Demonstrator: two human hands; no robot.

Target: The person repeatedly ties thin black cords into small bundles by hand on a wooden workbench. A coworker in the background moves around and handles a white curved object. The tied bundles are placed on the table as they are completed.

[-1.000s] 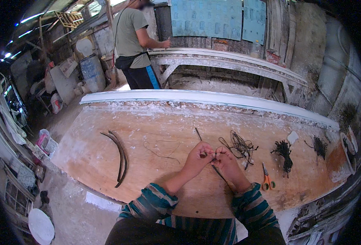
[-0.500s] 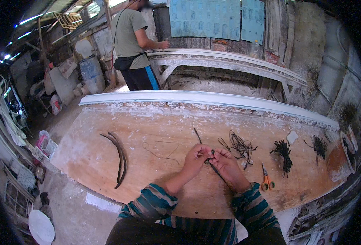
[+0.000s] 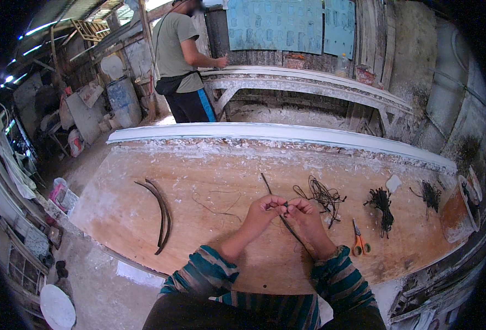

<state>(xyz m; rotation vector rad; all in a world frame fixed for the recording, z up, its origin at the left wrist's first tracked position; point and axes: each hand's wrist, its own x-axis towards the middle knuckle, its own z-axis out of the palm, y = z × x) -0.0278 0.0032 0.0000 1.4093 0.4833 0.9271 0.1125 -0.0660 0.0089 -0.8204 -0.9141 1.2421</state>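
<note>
Over the wooden tabletop, my left hand [image 3: 261, 213] and my right hand [image 3: 309, 221] meet fingertip to fingertip. Both pinch a small bit of black cord [image 3: 285, 205], mostly covered by the fingers. Beneath them a thin dark strip [image 3: 294, 234] runs slantwise from beyond the left fingers toward my right wrist. Whether the cord goes around this strip, I cannot tell. A loose tangle of black cord [image 3: 325, 195] lies just beyond my right hand. Orange-handled scissors [image 3: 358, 240] rest to the right of it.
Two curved dark strips [image 3: 164, 214] and a thin thread [image 3: 221, 213] lie left. Tied black cord bundles [image 3: 383, 213] and a brownish bucket [image 3: 456, 217] are at the right. A long white moulding [image 3: 254, 131] borders the far edge. Behind it a person [image 3: 177, 60] stands at another bench.
My fingertips have drawn closer together around the cord, and the loop seen below them no longer shows. The other person's hand has shifted slightly.
</note>
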